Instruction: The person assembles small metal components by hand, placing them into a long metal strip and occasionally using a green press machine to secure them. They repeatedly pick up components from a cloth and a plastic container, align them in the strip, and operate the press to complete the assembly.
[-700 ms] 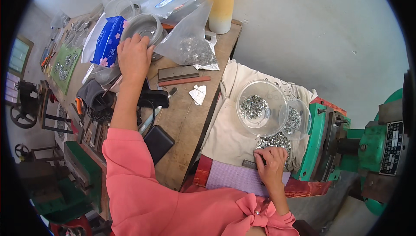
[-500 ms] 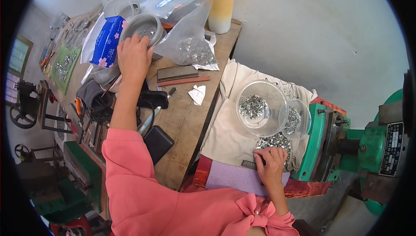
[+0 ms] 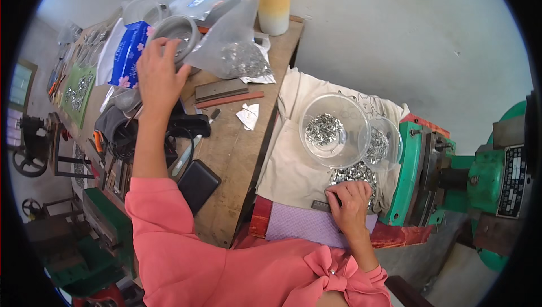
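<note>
My left hand point(image 3: 158, 75) is over the wooden bench with its fingers spread and the thumb apart, at the near rim of a round grey tub point(image 3: 192, 35). I see nothing in its grasp. My right hand point(image 3: 351, 208) rests with curled fingers at the near edge of a pile of small shiny metal pieces point(image 3: 357, 174) on a beige cloth. Something dark and thin shows at its fingertips, too small to name. A short dark metal block point(image 3: 321, 205) lies just left of it. Beyond stand a clear plastic tub point(image 3: 351, 150) and a smaller clear container point(image 3: 389, 157), both holding metal pieces.
A blue tissue pack point(image 3: 129, 53), a clear bag of metal parts point(image 3: 240, 61) and a yellow bottle point(image 3: 274, 5) stand along the bench's back. A black power bank point(image 3: 199, 185) lies nearer. The green machine point(image 3: 480, 183) borders the right side.
My left hand has opened its fingers and come slightly off the grey tub's rim. The whole view has shifted a little. My right hand stays by the pile.
</note>
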The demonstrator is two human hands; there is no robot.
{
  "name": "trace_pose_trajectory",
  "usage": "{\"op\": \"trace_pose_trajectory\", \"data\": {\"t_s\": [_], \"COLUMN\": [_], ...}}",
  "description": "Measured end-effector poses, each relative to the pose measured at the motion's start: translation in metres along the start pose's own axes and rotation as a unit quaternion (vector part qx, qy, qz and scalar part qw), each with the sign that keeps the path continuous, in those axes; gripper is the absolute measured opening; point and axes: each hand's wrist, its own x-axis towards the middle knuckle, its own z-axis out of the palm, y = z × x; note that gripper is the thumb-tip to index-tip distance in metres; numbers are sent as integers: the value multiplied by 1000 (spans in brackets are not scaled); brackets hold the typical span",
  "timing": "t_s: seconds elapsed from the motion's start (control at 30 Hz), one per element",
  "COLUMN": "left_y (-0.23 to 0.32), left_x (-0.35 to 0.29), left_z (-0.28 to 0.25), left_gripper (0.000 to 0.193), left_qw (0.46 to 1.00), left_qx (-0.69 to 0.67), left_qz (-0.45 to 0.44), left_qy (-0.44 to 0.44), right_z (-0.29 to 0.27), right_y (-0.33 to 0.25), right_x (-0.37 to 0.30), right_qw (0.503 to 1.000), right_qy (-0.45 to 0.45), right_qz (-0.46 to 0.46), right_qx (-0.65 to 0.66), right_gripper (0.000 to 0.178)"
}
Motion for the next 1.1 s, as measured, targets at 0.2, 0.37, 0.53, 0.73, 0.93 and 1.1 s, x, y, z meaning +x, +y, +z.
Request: {"op": "trace_pose_trajectory", "data": {"t_s": [0.2, 0.37, 0.53, 0.73, 0.93, 1.1], "left_y": [38, 81, 125, 204, 237, 247], "left_x": [-11, -39, -87, -150, -166, -161], "left_z": [-68, -107, -114, -75, -44, -36], "left_gripper": [35, 21, 16, 19, 18, 22], "left_qw": [995, 980, 946, 818, 810, 818], "left_qx": [-81, -197, -314, -501, -505, -482], "left_qz": [43, 3, 8, -64, -14, 17], "left_qy": [25, -5, -76, -274, -297, -314], "right_z": [-4, -17, -11, -2, -2, 2], "right_y": [0, 12, 16, 9, 10, 9], "right_x": [-2, -12, -17, -10, -8, -11], "right_qw": [999, 997, 998, 999, 999, 997], "right_qy": [23, 43, 39, 33, 29, 61], "right_qz": [26, 56, 46, 27, 24, 41], "right_qx": [-7, -24, -6, 21, 23, 17], "right_gripper": [17, 19, 18, 16, 15, 16]}}
